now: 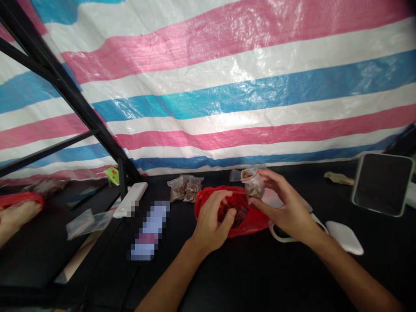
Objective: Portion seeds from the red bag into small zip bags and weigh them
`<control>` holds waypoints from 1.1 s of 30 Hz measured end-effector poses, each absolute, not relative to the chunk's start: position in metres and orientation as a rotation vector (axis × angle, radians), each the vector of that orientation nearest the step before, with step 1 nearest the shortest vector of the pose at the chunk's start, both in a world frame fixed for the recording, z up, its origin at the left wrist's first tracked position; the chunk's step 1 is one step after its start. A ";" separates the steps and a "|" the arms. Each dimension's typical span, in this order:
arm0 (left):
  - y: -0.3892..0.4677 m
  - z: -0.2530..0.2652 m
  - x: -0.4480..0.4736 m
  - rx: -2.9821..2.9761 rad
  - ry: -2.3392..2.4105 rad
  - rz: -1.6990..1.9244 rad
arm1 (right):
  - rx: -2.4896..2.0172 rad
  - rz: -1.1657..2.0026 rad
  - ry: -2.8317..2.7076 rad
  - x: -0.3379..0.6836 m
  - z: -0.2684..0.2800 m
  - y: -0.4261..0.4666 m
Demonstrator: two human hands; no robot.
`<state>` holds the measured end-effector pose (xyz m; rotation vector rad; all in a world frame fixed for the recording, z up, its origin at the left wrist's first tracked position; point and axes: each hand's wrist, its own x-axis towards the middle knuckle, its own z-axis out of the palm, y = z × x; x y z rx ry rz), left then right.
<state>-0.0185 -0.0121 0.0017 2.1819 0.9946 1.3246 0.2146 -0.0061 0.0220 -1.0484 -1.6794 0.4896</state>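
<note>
From where I stand, the person's right hand (pixel 286 208) holds up a small clear plastic bag (pixel 255 186) of greyish-brown dried bits, pinched between the thumb below and the fingers above, its loose top flopping to the left of them. The left hand (pixel 211 223) is at the mouth of a crumpled, glossy red plastic bag (pixel 256 221), its fingers curved and the thumb spread away from them; I cannot tell whether they touch the dark reddish-brown contents (pixel 239 213) showing just right of that thumb. Beyond the left fingers, and a little to their left, two small clear packets of brown dried pieces (pixel 186 187) lie side by side on the black desk (pixel 247 277). Farther left of those fingers are a blurred-out slim rectangle (pixel 150 232), a long white block (pixel 136 195) and flat clear plastic bags (pixel 87 223). Below the right fingers a white loop (pixel 282 237) shows partly under the hand; to their right sit a smooth white rounded case (pixel 344 237) and, well apart, a dark-screened device with a pale rim (pixel 381 184). At far left, another person's hand (pixel 19 219) is at a second red bag (pixel 30 198).
</note>
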 end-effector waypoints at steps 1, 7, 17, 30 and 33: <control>-0.013 0.000 -0.017 2.150 1.002 1.328 | -1.033 0.514 -1.699 0.207 0.019 -0.009; -0.013 -0.004 -0.014 2.077 1.095 1.449 | -0.953 0.775 -1.877 0.186 0.013 -0.023; -0.014 -0.004 -0.015 2.054 1.024 1.385 | -1.059 1.006 -1.668 0.187 0.026 -0.017; -0.012 -0.016 -0.017 1.883 1.172 1.232 | -0.996 0.734 -1.680 0.186 0.019 -0.022; -0.012 -0.015 -0.016 1.925 1.173 1.192 | -0.992 0.686 -1.650 0.183 0.018 -0.023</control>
